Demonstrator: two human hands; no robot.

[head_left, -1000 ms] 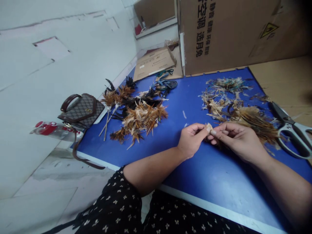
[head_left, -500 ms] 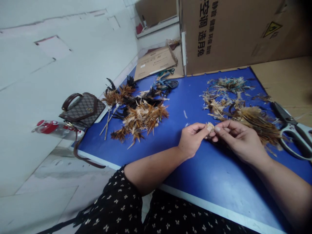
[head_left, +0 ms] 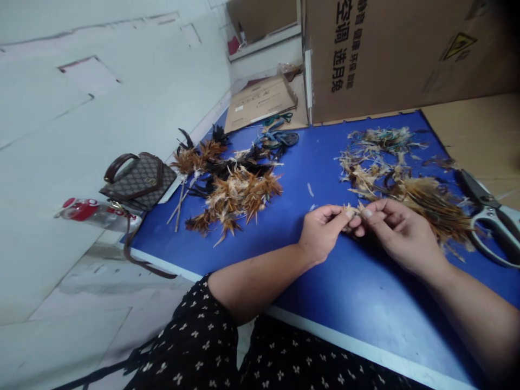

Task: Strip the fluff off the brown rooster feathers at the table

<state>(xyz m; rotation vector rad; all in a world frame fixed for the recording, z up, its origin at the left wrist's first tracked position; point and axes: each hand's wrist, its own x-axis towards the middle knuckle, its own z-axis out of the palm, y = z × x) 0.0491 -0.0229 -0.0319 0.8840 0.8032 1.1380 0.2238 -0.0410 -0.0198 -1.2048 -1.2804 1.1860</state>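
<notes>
"Grip?"
"My left hand (head_left: 324, 230) and right hand (head_left: 400, 230) nearly meet, both pinching a small feather tuft (head_left: 359, 208) above the desk (head_left: 345, 309), inside its near edge; probably steadier."
"Scissors (head_left: 488, 200)?"
"Right edge, beside loose brown feathers (head_left: 441, 211), likely for quick reach."

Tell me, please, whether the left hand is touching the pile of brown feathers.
Apart: the head view shows blue tabletop between the left hand and the pile of brown feathers.
</notes>
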